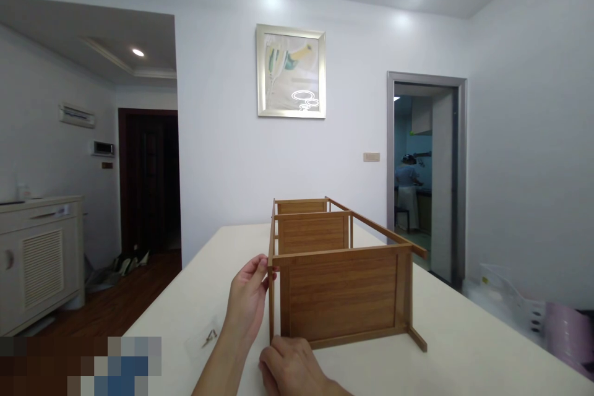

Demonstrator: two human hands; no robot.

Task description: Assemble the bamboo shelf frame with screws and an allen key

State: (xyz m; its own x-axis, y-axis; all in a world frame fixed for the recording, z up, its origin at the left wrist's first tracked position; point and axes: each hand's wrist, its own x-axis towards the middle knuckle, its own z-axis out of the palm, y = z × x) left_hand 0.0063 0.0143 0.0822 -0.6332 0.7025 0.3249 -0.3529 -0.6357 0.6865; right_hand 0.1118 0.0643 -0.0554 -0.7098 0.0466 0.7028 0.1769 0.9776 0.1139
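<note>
A brown wooden shelf rack (343,294) lies on its side on the white table (464,334), its several shelf panels standing upright one behind another. At the rack's near left corner, my left hand (248,297) is closed, with thumb and fingers pinching the upper part of the side frame (271,303). My right hand (292,365) is closed at the lower end of that same frame, close to the tabletop. Its fingertips are partly hidden, and so is the frame's bottom corner. Left of my left forearm, a few small screws (210,338) lie on or in a clear plastic bag.
Two rack legs (419,339) jut out at the near right. Beyond the table stands a white wall with a framed picture (291,71). A cream cabinet (41,260) is at left. Through the right doorway a person (407,182) stands. Plastic-wrapped items (524,309) are at right.
</note>
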